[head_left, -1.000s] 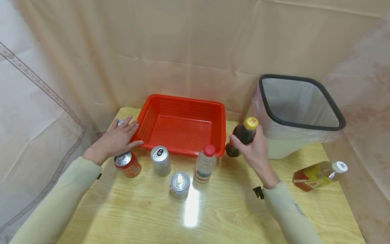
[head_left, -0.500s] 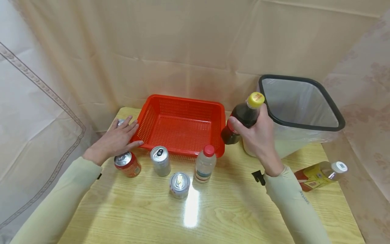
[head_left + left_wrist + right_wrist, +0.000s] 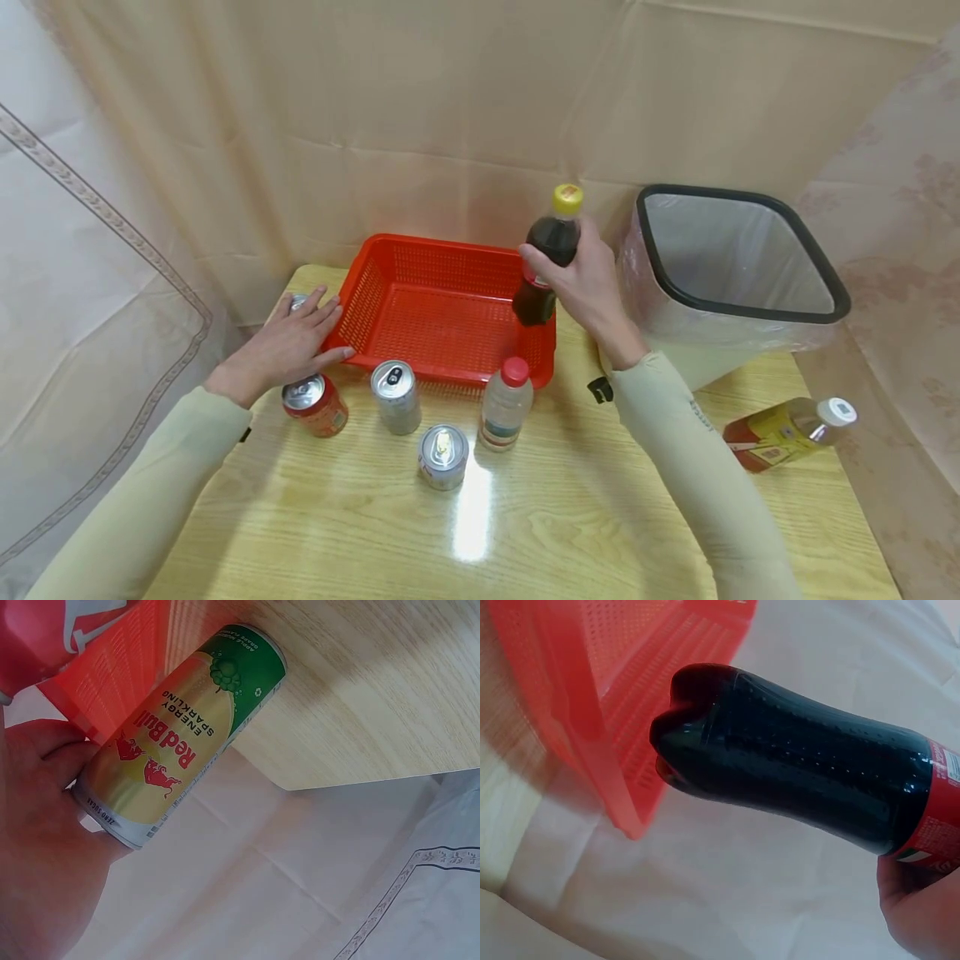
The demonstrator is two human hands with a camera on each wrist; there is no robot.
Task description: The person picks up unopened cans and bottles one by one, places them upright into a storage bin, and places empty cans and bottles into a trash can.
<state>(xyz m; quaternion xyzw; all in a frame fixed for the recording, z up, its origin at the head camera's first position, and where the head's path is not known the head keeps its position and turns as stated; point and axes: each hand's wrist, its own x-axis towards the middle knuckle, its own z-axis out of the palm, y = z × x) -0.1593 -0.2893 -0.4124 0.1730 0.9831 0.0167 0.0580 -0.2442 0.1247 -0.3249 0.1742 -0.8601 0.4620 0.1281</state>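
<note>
My right hand (image 3: 596,287) grips a cola bottle (image 3: 553,237) with a yellow cap and a red label. The bottle tilts in the air over the right end of a red plastic basket (image 3: 450,243); its dark lobed base faces the basket in the right wrist view. On the basket's left rim rests my left hand (image 3: 288,342), fingers spread. A gold and green Red Bull can (image 3: 165,742) stands beside that hand, mostly hidden by its fingers in the head view. Just below the hand is a red can (image 3: 318,408).
Two silver cans (image 3: 396,400) and a clear bottle (image 3: 504,408) with a red cap stand before the basket. A lined bin (image 3: 750,313) with a black rim stands at the right. Nearer the table's right edge is a tea bottle (image 3: 783,429) with a white cap.
My right hand has lifted the cola bottle off the table, then carried it left over the basket's right end. The left hand and the other containers have stayed put.
</note>
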